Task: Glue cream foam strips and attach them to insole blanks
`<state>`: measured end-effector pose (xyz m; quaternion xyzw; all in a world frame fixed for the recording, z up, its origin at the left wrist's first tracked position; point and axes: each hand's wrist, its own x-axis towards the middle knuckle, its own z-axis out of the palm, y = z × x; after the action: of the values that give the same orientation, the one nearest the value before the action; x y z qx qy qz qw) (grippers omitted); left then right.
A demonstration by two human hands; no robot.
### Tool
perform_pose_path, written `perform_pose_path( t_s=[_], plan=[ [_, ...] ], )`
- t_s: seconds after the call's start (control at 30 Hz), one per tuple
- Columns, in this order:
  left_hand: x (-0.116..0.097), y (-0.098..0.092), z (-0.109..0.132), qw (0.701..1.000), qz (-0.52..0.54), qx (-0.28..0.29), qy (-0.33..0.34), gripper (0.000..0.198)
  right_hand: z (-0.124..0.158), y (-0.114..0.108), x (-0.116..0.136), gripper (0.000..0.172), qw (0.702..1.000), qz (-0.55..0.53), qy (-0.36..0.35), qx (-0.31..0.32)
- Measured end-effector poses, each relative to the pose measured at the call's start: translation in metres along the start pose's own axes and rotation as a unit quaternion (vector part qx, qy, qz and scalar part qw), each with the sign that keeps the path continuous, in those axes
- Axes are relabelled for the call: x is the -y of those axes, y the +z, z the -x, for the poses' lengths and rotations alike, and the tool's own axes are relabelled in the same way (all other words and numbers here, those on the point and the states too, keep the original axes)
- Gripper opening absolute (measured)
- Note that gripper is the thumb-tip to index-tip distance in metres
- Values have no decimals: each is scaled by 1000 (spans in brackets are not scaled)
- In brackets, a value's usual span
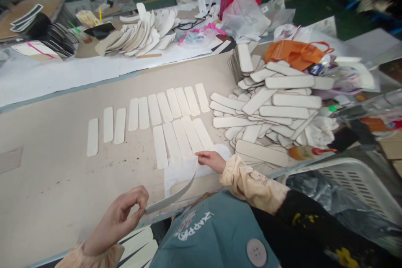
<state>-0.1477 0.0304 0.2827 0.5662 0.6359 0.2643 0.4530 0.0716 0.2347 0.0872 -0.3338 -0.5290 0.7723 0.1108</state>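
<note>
A thin, pale curved strip hangs bowed between my two hands at the front of the table. My left hand pinches its near left end between thumb and fingers. Between the fingertips of my right hand is its other end, just over a white sheet. Beyond my hands lie flat white strips with rounded ends, side by side in two rows: a longer back row and a shorter front row. Below my left wrist, more pale pieces show partly, under the table edge.
A big heap of similar strips covers the table's right side. Behind it lies an orange bag. A squeeze bottle and a grey plastic basket are to my right. Stacked curved pieces sit on the far table.
</note>
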Motion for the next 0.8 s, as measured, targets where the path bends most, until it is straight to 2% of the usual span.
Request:
perform_pose_path(
  t_s=[0.1, 0.23, 0.33, 0.43, 0.57, 0.7, 0.8],
  plan=[
    [-2, 3, -4, 999, 30, 15, -6, 22, 7, -6, 0, 53, 1000, -11, 25, 1],
    [-3, 3, -8, 998, 55, 13, -19, 22, 13, -8, 6, 44, 998, -2, 53, 17],
    [7, 6, -10, 995, 72, -2, -67, 24, 19, -17, 7, 36, 997, 32, 69, 10],
    [32, 17, -13, 982, 97, -24, -159, 25, 31, -34, -1, 27, 991, 100, 91, -13],
    [84, 52, -20, 952, 95, -50, -287, 24, 55, -52, -21, 17, 965, 220, 131, -55],
    [133, 94, -26, 927, 71, -62, -364, 30, 75, -49, -39, 13, 930, 316, 165, -84],
    [157, 115, -29, 919, 57, -74, -383, 27, 80, -42, -49, 14, 909, 358, 189, -100]
  ],
)
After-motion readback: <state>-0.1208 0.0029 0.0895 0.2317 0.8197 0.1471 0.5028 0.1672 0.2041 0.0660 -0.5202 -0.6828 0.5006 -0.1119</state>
